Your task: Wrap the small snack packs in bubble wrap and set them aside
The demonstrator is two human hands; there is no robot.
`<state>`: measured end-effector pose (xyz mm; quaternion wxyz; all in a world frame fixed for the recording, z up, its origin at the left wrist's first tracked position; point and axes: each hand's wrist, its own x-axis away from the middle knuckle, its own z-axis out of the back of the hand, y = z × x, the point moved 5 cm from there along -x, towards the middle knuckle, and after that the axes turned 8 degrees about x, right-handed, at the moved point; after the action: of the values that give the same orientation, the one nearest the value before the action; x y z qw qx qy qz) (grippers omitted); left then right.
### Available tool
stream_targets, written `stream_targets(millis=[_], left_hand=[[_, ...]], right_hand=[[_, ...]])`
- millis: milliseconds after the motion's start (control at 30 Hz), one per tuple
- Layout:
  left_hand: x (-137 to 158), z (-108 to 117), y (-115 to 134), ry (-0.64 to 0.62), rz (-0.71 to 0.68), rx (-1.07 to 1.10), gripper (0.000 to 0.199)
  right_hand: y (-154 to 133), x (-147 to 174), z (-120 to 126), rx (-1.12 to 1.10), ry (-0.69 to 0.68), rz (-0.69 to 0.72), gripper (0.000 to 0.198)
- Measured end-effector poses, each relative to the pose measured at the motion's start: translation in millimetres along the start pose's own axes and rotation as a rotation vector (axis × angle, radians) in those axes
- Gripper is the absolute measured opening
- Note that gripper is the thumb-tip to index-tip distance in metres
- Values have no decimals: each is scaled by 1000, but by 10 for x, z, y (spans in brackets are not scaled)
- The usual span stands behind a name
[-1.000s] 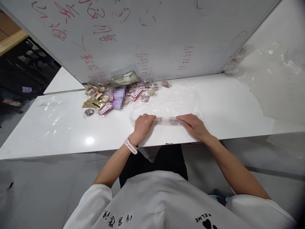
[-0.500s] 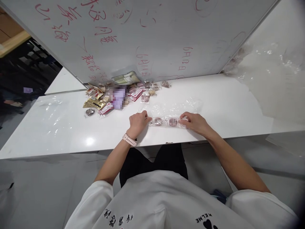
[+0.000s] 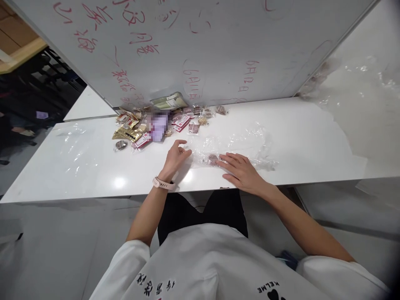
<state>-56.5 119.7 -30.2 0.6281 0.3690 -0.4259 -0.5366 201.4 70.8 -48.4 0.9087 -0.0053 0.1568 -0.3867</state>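
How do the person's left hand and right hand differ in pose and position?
The left hand is at the left end of the clear plastic; the right hand lies over its near edge. The left hand's thumb and index finger curve apart; the right hand's fingers stretch out, palm down. The left hand has a pale band at its wrist; the right hand has none. Both are ungloved.

A whiteboard point(image 3: 225, 46) with red writing stood behind the glossy white surface point(image 3: 300, 141), where bright light reflected. Grey floor point(image 3: 62, 250) spread below; a wooden tabletop point(image 3: 26, 55) showed at upper left.
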Motion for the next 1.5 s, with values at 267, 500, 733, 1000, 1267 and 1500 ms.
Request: stream_targets(millis=[267, 500, 733, 1000, 1267, 1500], left_hand=[[147, 627, -27, 614, -72, -23, 18], [646, -674, 397, -213, -727, -477, 45], [703, -1159, 189, -352, -674, -848, 69], [712, -1171, 266, -292, -672, -840, 61], [377, -921, 250, -266, -638, -797, 46], [198, -264, 20, -124, -574, -815, 29]], right_hand=[[42, 5, -29, -54, -57, -59, 42], [73, 1, -50, -91, -49, -50, 45], [881, 356, 104, -34, -73, -379, 48], [1140, 909, 677, 352, 285, -687, 42], [174, 65, 109, -53, 23, -109, 41], [378, 72, 18, -156, 79, -188, 39]])
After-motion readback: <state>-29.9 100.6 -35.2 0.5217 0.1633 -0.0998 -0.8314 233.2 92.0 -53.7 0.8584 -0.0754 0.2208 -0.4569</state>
